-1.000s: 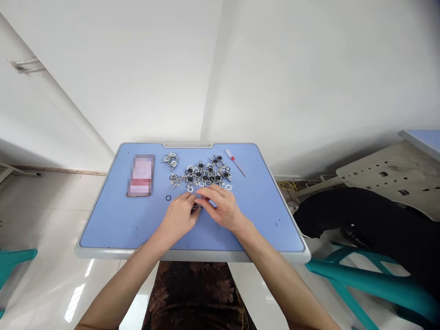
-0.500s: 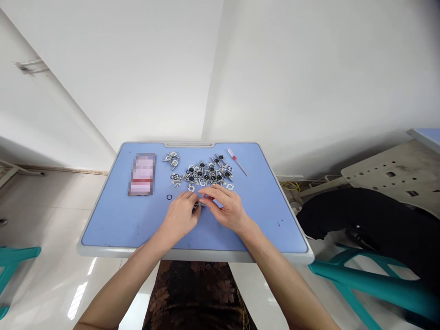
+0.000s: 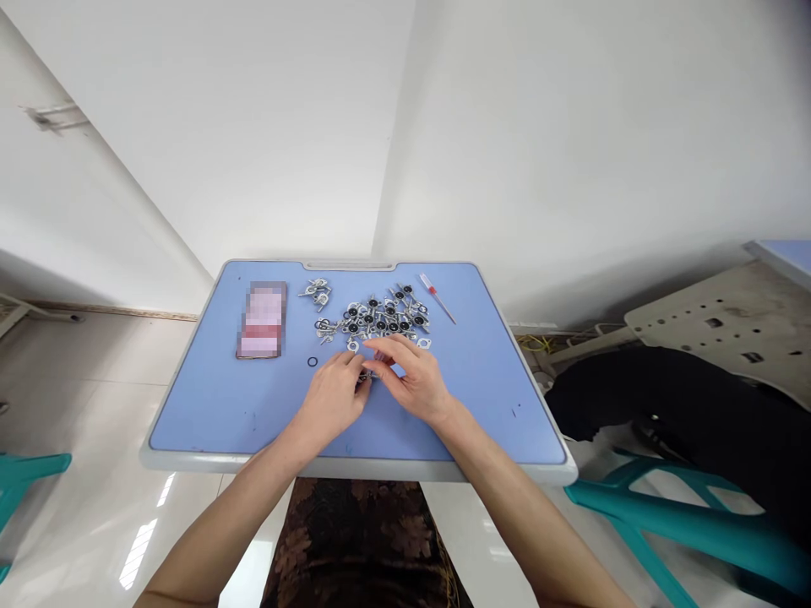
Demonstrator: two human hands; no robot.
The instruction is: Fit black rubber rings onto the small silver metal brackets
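Close to the front half of the table, my left hand (image 3: 334, 392) is closed, pinching a small metal part (image 3: 366, 377) that its fingers mostly hide. My right hand (image 3: 410, 377) meets it from the right, thumb and fingers curled close to that part. Something small and pinkish shows between the right fingers, too covered to name. Just beyond both hands lies a pile of metal parts with black round caps (image 3: 381, 325). A loose black ring (image 3: 312, 361) rests left of my left hand, and a flat metal plate (image 3: 424, 344) lies beyond the right one.
A few metal parts (image 3: 318, 293) form a small group at the back. The screwdriver (image 3: 437, 297) with a clear and red handle lies back right. A blurred phone-like item (image 3: 262, 321) is at left on the blue table (image 3: 203, 405). Teal stools (image 3: 672, 515) flank it.
The right fingertips have shifted slightly beside the metal part. My left hand stays in place, holding it. The pile and the other things have not moved.
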